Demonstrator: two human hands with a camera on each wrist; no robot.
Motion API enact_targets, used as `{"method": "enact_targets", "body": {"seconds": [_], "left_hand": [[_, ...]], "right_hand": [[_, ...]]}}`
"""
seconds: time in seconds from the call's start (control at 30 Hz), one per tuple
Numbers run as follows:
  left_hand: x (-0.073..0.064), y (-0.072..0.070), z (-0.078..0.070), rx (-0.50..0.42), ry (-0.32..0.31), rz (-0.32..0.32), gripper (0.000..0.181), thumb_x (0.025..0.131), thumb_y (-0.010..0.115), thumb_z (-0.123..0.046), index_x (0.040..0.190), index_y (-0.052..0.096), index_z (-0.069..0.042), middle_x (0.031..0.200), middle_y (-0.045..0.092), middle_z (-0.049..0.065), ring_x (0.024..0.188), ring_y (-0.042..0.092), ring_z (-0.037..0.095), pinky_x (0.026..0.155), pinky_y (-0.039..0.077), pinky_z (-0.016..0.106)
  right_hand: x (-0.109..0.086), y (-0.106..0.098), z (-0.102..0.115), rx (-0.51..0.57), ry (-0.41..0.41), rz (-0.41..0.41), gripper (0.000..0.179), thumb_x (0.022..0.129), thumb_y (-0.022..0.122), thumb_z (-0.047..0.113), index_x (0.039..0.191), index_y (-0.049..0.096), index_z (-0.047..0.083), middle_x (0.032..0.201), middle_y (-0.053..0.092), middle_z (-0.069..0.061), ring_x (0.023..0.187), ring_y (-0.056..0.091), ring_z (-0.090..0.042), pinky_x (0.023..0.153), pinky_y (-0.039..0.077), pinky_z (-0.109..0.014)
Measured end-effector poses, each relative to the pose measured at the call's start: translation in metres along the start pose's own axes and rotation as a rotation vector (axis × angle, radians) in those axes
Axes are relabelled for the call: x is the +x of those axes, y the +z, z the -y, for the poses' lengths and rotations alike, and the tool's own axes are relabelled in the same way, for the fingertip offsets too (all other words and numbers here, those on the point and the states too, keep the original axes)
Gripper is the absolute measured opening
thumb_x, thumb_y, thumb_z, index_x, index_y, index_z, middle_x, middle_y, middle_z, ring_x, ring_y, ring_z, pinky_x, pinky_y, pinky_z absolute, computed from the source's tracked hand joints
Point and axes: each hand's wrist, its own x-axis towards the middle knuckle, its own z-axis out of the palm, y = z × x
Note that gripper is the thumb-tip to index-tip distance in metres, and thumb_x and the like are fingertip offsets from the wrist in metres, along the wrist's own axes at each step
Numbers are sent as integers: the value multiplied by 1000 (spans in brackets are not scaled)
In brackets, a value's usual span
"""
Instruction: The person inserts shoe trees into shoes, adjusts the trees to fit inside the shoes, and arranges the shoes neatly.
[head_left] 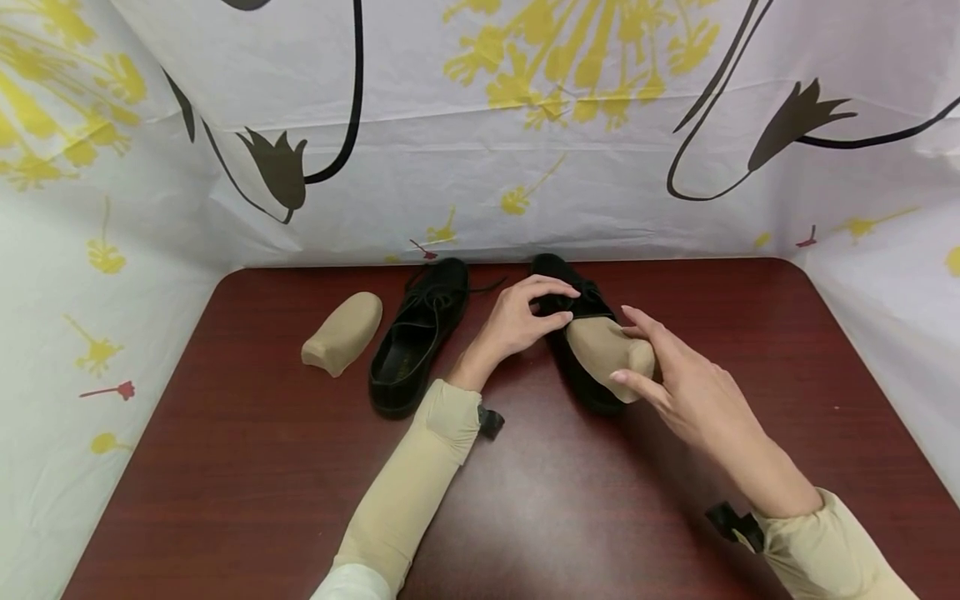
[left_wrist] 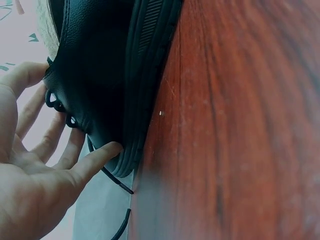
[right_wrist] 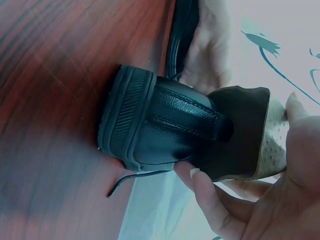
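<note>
Left hand (head_left: 517, 317) grips black shoe (left_wrist: 102, 72), right hand (head_left: 699, 392) beige insert (head_left: 602, 350); other shoe (head_left: 422, 329), second insert (head_left: 345, 332) at left.

You find no legible text, label, brand or number in any view. On the insole (head_left: 396, 357) of the left-hand black shoe (head_left: 429, 310), you note a faint mark (head_left: 403, 366), too small to read.
</note>
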Motion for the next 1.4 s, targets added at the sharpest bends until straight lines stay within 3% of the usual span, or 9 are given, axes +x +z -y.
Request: {"method": "enact_targets", "body": {"seconds": [0.27,0.4,0.63,0.8,0.93,1.07,1.2,1.4], "left_hand": [[0,1,-2,5,3,-4,26,92,73,-21,118,73,-20,126,61,-6,119,53,5,93,49,40],[-1,1,-2,8,3,-3,26,92,73,-21,118,73,-20,126,61,-7,118,53,5,94,49,40],[-1,1,-1,9,-5,2,27,92,74,-22,119,72,-21,126,61,-7,119,53,5,95,50,42],[0,1,-2,8,-9,3,27,92,74,-23,119,72,-21,126,61,-8,119,53,4,96,50,42],[-1,1,-2,5,-8,-4,27,92,74,-22,119,73,-21,125,61,-8,119,53,4,96,50,43],[-1,2,-2,1,-13,1,27,92,74,-23,119,72,-21,126,61,-8,120,52,4,98,49,44],[-1,2,-1,-5,-11,0,27,92,73,-23,119,72,-21,127,60,-8,121,52,5,99,48,44],[0,2,-1,-6,-8,-3,27,92,74,-22,118,72,-20,126,61,-8,120,53,5,97,49,44]], "right_hand": [[7,-2,1,-102,30,6,75,95,62,50,157,27,26,133,62,-12,86,67,-38,60,49,-56],[8,-2,2,-151,11,7,80,93,62,55,157,26,21,131,63,-13,82,68,-34,54,49,-51],[10,2,-1,-103,-13,13,114,70,79,68,158,22,23,131,61,1,102,65,-24,61,53,-51],[9,4,-5,-65,-52,6,118,64,86,61,157,24,24,131,60,0,105,63,-24,66,53,-50],[11,8,-8,18,-141,-20,109,68,90,48,154,31,18,131,59,-3,114,57,-25,84,50,-48],[13,12,-13,69,-242,-65,101,67,93,36,150,39,13,132,58,-4,119,54,-22,96,42,-39],[15,13,-16,63,-282,-93,103,66,92,36,152,40,17,131,57,-5,117,54,-19,93,42,-36],[15,12,-17,50,-279,-102,105,69,90,35,156,33,21,130,57,-3,109,57,-16,84,49,-38]]}}
